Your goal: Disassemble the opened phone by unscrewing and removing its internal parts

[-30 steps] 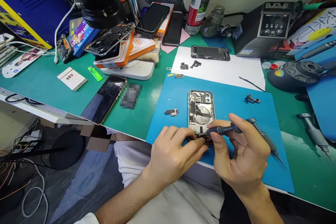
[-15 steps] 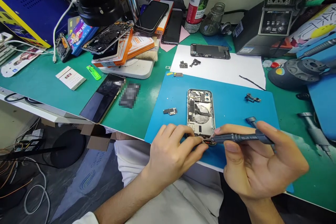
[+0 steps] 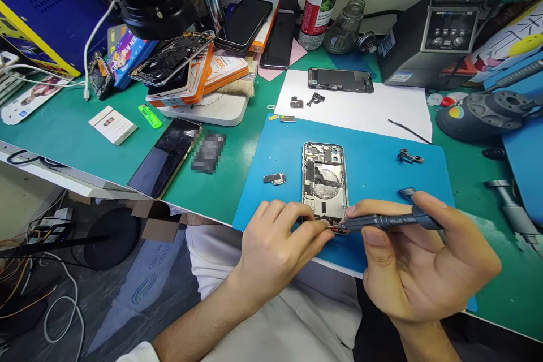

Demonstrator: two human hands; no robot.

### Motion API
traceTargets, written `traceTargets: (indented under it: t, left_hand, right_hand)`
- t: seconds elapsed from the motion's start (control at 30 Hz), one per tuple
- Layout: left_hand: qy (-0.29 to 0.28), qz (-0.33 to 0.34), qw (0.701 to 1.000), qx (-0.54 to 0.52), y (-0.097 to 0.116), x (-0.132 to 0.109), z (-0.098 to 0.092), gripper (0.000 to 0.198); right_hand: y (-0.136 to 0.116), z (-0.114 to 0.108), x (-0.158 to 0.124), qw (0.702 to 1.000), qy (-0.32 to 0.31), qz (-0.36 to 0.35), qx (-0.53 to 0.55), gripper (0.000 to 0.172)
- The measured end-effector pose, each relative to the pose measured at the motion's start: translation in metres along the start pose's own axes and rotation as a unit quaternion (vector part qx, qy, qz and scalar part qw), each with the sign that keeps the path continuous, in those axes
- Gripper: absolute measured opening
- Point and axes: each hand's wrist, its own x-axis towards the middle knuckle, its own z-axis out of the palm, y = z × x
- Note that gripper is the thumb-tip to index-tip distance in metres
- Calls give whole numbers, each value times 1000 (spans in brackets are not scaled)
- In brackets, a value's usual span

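Observation:
An opened phone shell [image 3: 324,181] lies on the blue mat [image 3: 382,175], its inner parts and round coil showing. My left hand [image 3: 282,251] is closed at the lower end of the shell, index finger and thumb at its bottom edge. My right hand [image 3: 428,260] grips a dark pen-like screwdriver [image 3: 384,222], held almost level. Its tip meets the bottom edge of the shell by my left fingertips; the exact contact point is too small to make out. A small metal bracket part [image 3: 275,179] lies left of the shell.
A removed phone screen [image 3: 339,80] and small parts [image 3: 315,99] lie on white paper [image 3: 360,107]. Further right on the mat sits a small dark component [image 3: 410,156]. Another screwdriver [image 3: 513,209] lies at the right. A dark phone [image 3: 167,158] rests at the left edge.
The view has shifted very slightly. Both hands, the screwdriver and the shell keep almost the same places.

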Motion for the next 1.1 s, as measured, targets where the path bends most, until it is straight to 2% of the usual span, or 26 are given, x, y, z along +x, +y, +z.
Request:
traceTargets:
  t: [0.13, 0.3, 0.37, 0.5, 0.67, 0.83, 0.9, 1.0, 1.1]
  left_hand:
    - [0, -3, 1000, -2, 0, -1, 0, 15]
    - [7, 1, 1000, 0, 0, -2, 1, 16]
    - [9, 7, 1000, 1, -1, -2, 1, 14]
    - [6, 13, 1000, -3, -2, -2, 1, 14]
    - [11, 13, 1000, 0, -2, -2, 0, 12]
    - [8, 9, 1000, 0, -3, -2, 0, 14]
    - [12, 11, 1000, 2, -2, -2, 0, 14]
    - [14, 11, 1000, 4, -2, -1, 0, 17]
    - [13, 11, 1000, 0, -2, -1, 0, 20]
  right_hand:
    - [1, -1, 0, 1000, 1, -9, -20, 69]
    - [3, 3, 0, 995, 57, -38, -71, 75]
    - [4, 5, 2, 995, 42, -41, -85, 76]
    - [5, 8, 4, 995, -28, -55, -78, 75]
    - [6, 7, 1, 995, -62, -42, -61, 70]
    - [6, 7, -1, 995, -74, -19, -65, 69]
    - [6, 7, -2, 994, -73, -22, -74, 74]
    - [7, 5, -3, 990, -82, -60, -102, 87]
    - [8, 0, -4, 985, -79, -93, -119, 78]
